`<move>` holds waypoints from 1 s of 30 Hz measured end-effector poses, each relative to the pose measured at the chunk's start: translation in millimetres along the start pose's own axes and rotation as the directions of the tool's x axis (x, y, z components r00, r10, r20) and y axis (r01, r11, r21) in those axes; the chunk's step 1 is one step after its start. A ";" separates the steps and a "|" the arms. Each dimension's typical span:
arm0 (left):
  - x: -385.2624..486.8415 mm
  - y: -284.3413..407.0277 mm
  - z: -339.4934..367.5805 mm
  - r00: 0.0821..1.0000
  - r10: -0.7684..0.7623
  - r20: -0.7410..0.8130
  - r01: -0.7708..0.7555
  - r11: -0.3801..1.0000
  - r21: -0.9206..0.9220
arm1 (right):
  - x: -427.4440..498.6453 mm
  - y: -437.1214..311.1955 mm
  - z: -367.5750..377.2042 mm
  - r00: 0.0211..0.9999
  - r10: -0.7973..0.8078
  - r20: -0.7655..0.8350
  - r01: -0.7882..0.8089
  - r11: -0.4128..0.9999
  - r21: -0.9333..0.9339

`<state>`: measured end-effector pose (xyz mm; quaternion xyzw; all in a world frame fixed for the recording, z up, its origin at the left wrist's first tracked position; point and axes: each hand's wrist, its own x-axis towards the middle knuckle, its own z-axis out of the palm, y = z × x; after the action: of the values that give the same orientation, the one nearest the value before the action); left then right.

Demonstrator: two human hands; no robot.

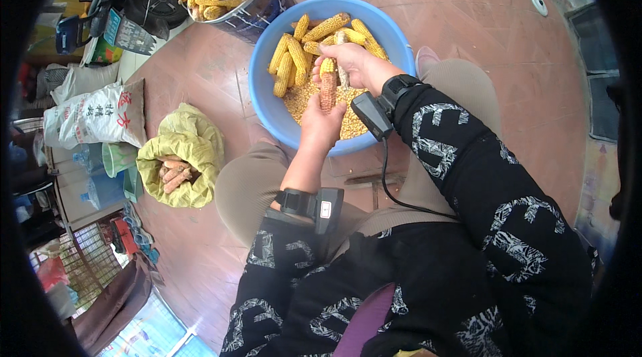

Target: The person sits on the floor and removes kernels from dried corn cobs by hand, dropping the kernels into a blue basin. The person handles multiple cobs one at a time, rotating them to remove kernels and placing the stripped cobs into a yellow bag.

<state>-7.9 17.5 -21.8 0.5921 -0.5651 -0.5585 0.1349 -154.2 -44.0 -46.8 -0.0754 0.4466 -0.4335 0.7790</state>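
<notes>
A partly shelled corn cob [328,85] is upright between my hands, with yellow kernels at its far end and bare reddish cob below. My left hand [321,120] grips its near end. My right hand [346,59] is at the kernelled end, and a bare whitish cob [343,68] lies against its palm, seemingly held too. Both hands are over a blue plastic basin [261,101]. Inside, whole ears of corn [295,56] rest towards the far side, and loose kernels [355,116] cover the near part.
A bucket [258,11] heaped with corn ears stands beyond the basin, to the left. On the tiled floor at left, a yellow-green woven sack [200,131] holds bare cobs [176,175]. Behind it lies a white printed sack [95,114]. My knees flank the basin's near side.
</notes>
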 end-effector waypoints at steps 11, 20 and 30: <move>-4.5 10.6 1.9 0.992 -0.103 0.068 0.123 0.895 -0.429 | -10.6 2.2 17.9 0.983 -0.155 -0.098 0.143 0.983 -0.115; -0.3 -7.4 10.4 0.984 0.148 -0.098 -0.145 0.989 0.039 | -8.1 4.3 14.8 0.994 -0.031 -0.102 0.022 0.995 -0.093; -15.6 3.1 3.8 0.998 0.052 -0.029 -0.052 0.998 -0.018 | -2.1 6.3 4.0 0.999 0.023 0.035 -0.017 0.989 -0.149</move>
<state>-8.4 31.1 -12.7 0.5838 -0.5731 -0.5515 0.1629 -147.8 -39.7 -46.3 -0.1366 0.4643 -0.3897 0.7835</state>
